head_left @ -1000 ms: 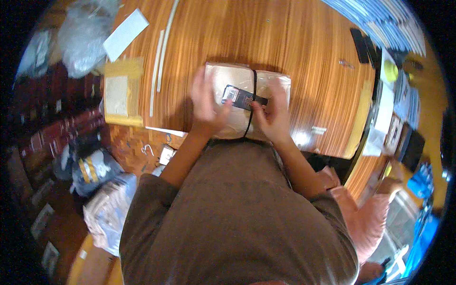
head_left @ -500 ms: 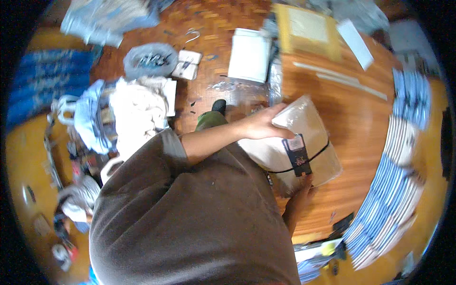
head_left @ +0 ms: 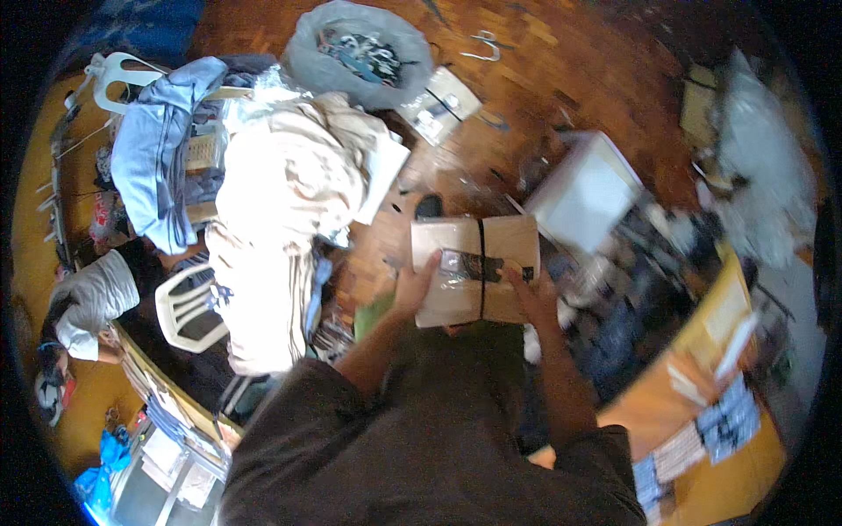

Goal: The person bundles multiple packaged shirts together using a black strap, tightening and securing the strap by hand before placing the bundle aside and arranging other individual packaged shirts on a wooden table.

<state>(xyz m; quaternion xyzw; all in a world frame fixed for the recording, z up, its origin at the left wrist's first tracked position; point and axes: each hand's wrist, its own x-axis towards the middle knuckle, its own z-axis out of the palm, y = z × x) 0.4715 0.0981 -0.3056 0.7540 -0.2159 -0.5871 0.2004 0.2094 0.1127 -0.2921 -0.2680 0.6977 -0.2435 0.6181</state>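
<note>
Both hands hold a flat pack of beige folded cloth [head_left: 452,300] in clear plastic in front of my body. A black band [head_left: 481,296] runs round the pack, and a black tag [head_left: 463,265] lies across its upper face. My left hand [head_left: 415,287] grips the left edge, thumb on top by the tag. At the right edge my right hand [head_left: 536,294] is closed on the pack, its thumb near the tag's other end. The fingers beneath are hidden.
Left of me, white and cream cloth [head_left: 289,175] is heaped near a white plastic chair [head_left: 189,307]. Ahead stand a bag of hangers or scraps [head_left: 320,74], a similar banded pack [head_left: 456,92] on the parquet, and a white box [head_left: 583,197]. A wooden table [head_left: 653,394] lies right.
I have turned left, away from the wooden table. The pack has come off the tabletop area and is now held in front of my body, with both hands at its sides.
</note>
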